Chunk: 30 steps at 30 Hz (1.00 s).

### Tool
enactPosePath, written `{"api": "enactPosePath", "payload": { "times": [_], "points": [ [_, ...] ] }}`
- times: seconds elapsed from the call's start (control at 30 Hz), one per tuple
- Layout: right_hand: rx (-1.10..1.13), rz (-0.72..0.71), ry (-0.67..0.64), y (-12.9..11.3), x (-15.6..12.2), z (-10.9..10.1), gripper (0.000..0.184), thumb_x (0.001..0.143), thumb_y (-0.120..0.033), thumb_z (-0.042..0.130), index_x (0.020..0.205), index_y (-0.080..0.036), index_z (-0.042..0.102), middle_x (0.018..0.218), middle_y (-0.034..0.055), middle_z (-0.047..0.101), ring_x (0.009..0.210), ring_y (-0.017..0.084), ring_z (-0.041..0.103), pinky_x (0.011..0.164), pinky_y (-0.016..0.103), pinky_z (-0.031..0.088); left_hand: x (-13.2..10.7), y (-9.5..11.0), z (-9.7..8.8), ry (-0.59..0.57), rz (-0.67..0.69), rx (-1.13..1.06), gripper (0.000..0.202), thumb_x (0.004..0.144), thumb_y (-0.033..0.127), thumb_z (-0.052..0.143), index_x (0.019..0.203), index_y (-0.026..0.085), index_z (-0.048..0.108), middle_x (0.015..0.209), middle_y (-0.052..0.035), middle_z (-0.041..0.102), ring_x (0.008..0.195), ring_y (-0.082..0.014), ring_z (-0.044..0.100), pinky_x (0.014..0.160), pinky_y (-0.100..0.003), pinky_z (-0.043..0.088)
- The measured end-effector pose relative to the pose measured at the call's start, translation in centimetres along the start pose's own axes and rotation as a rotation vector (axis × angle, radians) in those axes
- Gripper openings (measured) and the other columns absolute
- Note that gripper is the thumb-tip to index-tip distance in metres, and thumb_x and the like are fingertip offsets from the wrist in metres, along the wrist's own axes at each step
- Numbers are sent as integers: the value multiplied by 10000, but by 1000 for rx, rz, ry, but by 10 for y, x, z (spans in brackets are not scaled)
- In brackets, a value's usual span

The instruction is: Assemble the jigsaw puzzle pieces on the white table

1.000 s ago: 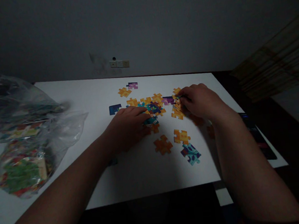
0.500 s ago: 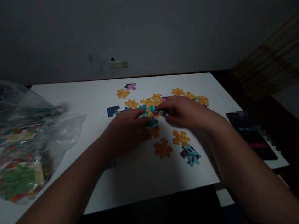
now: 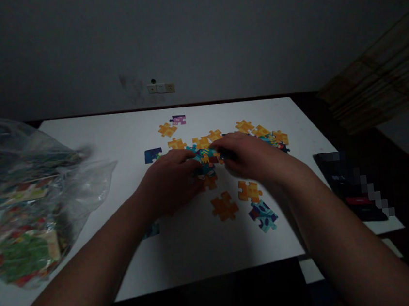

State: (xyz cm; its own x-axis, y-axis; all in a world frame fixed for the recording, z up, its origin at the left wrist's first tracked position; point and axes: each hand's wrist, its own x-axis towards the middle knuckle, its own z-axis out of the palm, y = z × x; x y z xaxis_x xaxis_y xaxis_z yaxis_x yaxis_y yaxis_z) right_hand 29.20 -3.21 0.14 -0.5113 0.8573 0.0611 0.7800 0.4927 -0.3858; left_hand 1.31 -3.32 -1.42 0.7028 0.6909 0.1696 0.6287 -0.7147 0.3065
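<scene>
Jigsaw puzzle pieces in teal, dark blue and red [image 3: 205, 158] lie together in the middle of the white table [image 3: 129, 268]. My left hand [image 3: 172, 178] is at their left side, its curled fingers and thumb closed on the edge of a teal piece. From the right, my right hand [image 3: 243, 154] pinches at the same group with bent fingers; most of the piece under them is hidden. Orange puzzle pieces [image 3: 225, 206] lie loose near both hands. A teal and purple piece [image 3: 264, 216] rests below my right wrist.
Clear plastic bags [image 3: 28, 249] with colourful pieces stand at the left. A dark phone-like device [image 3: 352, 188] lies by the right edge. More orange pieces [image 3: 260, 131] and a pink-purple piece [image 3: 178, 120] are farther back, before a wall with sockets [image 3: 161, 88].
The view has shifted slightly. My right hand's fingertips have come a little closer to the left hand, and more of the teal and red pieces between the hands shows.
</scene>
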Motion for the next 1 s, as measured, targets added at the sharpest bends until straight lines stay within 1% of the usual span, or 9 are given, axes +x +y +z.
{"api": "enactPosePath", "payload": {
  "times": [0.13,0.23,0.3,0.4,0.47,0.57,0.67,0.87,1.0],
  "points": [
    [-6,123,-39,-3,-7,-15,452,897,-238,742,1347,-264,770,1231,98,824,1048,318,760,882,436,574,-1,-1,0,-8,-13,11,313,978,311,765,1285,257,791,1456,-149,745,1265,-363,735,1072,-569,630],
    [-44,45,-24,-3,-5,-13,355,938,-278,733,1292,-261,766,1228,120,785,1132,346,719,962,473,566,-2,-5,-1,26,-26,24,361,946,371,806,1276,236,751,1416,-164,750,1297,-381,713,1123,-586,606],
    [-56,-3,4,-3,0,-5,303,995,-318,712,1290,-262,756,1303,149,750,1241,378,674,1060,524,550,-2,-8,-2,55,-55,37,459,941,427,819,1332,211,714,1416,-188,741,1334,-399,690,1166,-598,581],
    [-58,-22,42,-4,6,8,262,1066,-352,654,1291,-262,753,1420,175,710,1361,399,617,1166,573,504,-3,-12,-2,77,-97,69,579,953,481,806,1437,195,669,1492,-213,699,1389,-419,654,1217,-608,544],
    [-51,-27,50,-4,7,11,244,1050,-341,665,1258,-249,753,1400,180,720,1368,400,614,1167,568,502,-4,-14,1,80,-120,94,602,966,480,789,1476,188,656,1535,-221,672,1423,-428,630,1248,-615,515],
    [-14,64,34,0,3,3,260,1006,-359,702,1232,-236,743,1214,148,785,1143,358,704,964,495,565,-6,-18,5,73,-147,117,619,1008,493,745,1521,163,635,1571,-237,644,1455,-432,608,1281,-619,478],
    [-51,242,31,11,-5,-13,310,992,-412,687,1243,-243,755,1008,90,814,859,299,719,727,418,506,-7,-20,6,46,-156,117,662,1018,525,742,1543,142,618,1589,-256,632,1466,-444,603,1281,-633,479],
    [-166,357,148,30,-16,-38,278,905,-401,690,1123,-253,776,981,113,821,875,331,734,706,424,464,-6,-19,5,19,-154,102,585,1033,470,735,1523,160,656,1622,-263,613,1500,-465,594,1260,-670,509],
    [-178,398,111,32,-16,-36,252,938,-419,659,1093,-269,789,938,106,813,823,320,722,698,431,468,-7,-16,6,1,-97,76,507,1076,428,665,1490,138,700,1632,-297,600,1505,-489,596,1254,-704,511]
  ]
}}
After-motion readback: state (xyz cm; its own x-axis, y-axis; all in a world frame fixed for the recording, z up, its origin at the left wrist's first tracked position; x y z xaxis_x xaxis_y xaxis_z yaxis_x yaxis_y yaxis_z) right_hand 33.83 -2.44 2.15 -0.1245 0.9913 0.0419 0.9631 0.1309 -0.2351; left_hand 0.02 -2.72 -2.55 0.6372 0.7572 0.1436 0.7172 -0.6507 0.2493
